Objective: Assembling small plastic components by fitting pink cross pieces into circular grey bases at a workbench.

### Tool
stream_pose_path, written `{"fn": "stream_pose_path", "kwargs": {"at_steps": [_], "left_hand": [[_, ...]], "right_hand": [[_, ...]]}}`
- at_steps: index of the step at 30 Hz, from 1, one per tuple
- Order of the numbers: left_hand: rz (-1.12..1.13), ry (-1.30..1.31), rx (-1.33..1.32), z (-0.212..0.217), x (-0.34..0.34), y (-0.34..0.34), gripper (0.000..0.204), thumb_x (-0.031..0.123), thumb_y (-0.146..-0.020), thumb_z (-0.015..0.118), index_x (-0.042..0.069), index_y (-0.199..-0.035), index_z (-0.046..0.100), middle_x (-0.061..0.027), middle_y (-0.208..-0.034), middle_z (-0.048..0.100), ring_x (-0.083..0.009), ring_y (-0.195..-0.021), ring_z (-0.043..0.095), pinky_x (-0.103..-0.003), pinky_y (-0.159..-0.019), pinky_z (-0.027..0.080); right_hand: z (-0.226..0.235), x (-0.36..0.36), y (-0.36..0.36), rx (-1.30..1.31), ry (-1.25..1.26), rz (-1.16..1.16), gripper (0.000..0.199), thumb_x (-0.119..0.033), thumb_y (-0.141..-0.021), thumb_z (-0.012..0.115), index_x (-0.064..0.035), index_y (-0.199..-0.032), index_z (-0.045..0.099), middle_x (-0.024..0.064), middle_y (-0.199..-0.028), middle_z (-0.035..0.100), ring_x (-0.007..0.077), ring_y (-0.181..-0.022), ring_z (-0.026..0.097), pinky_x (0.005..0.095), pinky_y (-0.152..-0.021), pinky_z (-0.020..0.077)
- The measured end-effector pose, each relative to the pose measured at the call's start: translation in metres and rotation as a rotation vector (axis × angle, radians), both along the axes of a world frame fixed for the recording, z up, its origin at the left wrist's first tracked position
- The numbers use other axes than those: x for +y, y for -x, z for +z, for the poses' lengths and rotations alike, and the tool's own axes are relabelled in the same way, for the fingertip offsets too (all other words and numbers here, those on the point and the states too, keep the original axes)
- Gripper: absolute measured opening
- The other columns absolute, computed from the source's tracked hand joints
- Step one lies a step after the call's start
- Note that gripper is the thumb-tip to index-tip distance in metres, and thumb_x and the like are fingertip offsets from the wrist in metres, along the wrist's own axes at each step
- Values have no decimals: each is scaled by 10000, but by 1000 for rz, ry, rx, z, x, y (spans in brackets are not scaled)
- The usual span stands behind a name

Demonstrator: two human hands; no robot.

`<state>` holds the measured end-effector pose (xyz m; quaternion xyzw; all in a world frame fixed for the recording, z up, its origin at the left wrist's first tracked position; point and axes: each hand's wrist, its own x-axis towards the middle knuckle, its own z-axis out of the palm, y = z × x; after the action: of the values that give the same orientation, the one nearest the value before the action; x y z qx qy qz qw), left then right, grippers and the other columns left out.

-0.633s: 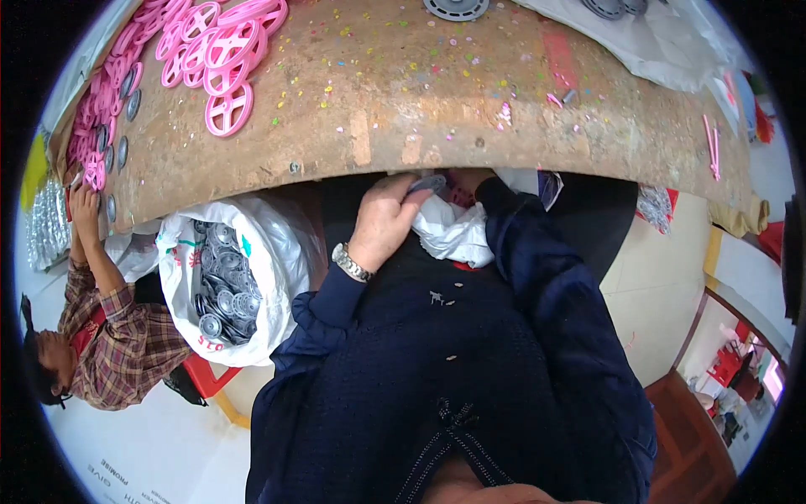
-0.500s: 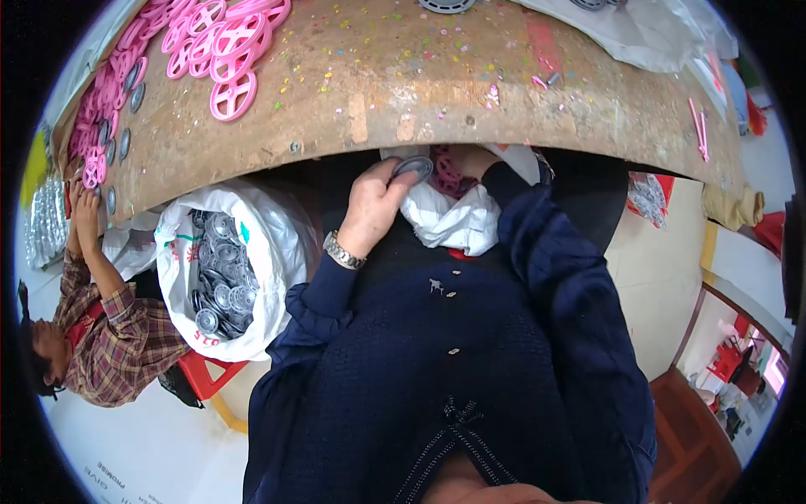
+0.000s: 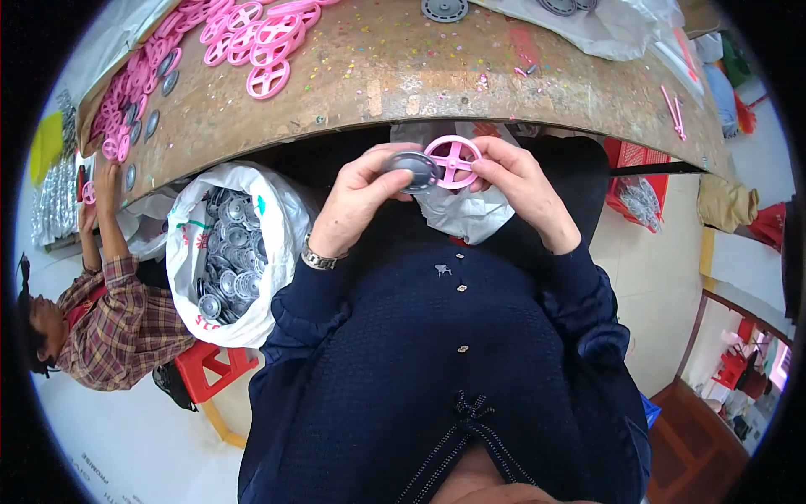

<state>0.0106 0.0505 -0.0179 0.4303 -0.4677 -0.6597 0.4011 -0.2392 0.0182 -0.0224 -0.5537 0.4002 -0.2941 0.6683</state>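
My left hand grips a dark grey plastic disc, thumb across its face and fingers behind. In my right hand is a pink spoked wheel, pinched at its right rim. The two parts meet edge to edge in front of my chest, the disc slightly overlapping the wheel's left rim. Just below them, a white bag rests at my lap. To the left stands a white sack full of grey discs.
Across the far side lies a worn brown table with heaped pink wheels, a grey disc and coloured specks. At far left a co-worker in a plaid shirt works at the table. A red basket sits right, below the table edge.
My right hand has come up out of the white bag with a pink wheel. My left hand has turned the grey disc and brought it against the wheel.
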Motion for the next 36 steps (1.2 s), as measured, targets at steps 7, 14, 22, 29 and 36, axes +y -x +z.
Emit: {"fn": "stream_pose_path", "kwargs": {"at_steps": [7, 14, 22, 29, 36], "left_hand": [[27, 67, 113, 29, -7, 21, 222, 111, -951, 646, -7, -1138, 652, -33, -995, 664, -93, -854, 627, -244, -711, 537], [138, 268, 54, 48, -16, 29, 213, 91, -935, 663, -21, -1117, 648, -30, -972, 645, -84, -801, 631, -217, -627, 546], [223, 404, -3, 50, -25, 30, 172, 77, -913, 681, -26, -1051, 669, -25, -961, 570, -74, -777, 619, -211, -616, 542], [194, 435, -23, 50, -33, 26, 129, 65, -899, 690, -34, -979, 664, -21, -949, 549, -71, -770, 609, -209, -611, 537], [154, 395, 146, 48, -32, 29, 219, 163, -1001, 571, -4, -1138, 602, -89, -1107, 604, -151, -902, 649, -264, -708, 562]], "right_hand": [[41, 5, -16, -80, 199, -151, 369, -121, -999, 551, -23, -1353, 523, 51, -1093, 657, 75, -874, 613, 223, -774, 504], [62, 2, -33, -20, 329, -254, 490, 47, -859, 684, -40, -1316, 530, 61, -1183, 617, 50, -804, 589, 194, -705, 487], [62, -10, -40, -49, 476, -313, 384, 37, -871, 678, -35, -1230, 561, 41, -1065, 657, 37, -774, 571, 189, -685, 464], [62, -14, -43, -60, 555, -348, 186, -2, -849, 714, -6, -1022, 646, 22, -1011, 664, 46, -725, 565, 208, -678, 478], [67, -14, -43, -206, 485, -393, 111, 29, -844, 689, -19, -936, 649, 40, -995, 663, 71, -800, 608, 225, -704, 485]]}}
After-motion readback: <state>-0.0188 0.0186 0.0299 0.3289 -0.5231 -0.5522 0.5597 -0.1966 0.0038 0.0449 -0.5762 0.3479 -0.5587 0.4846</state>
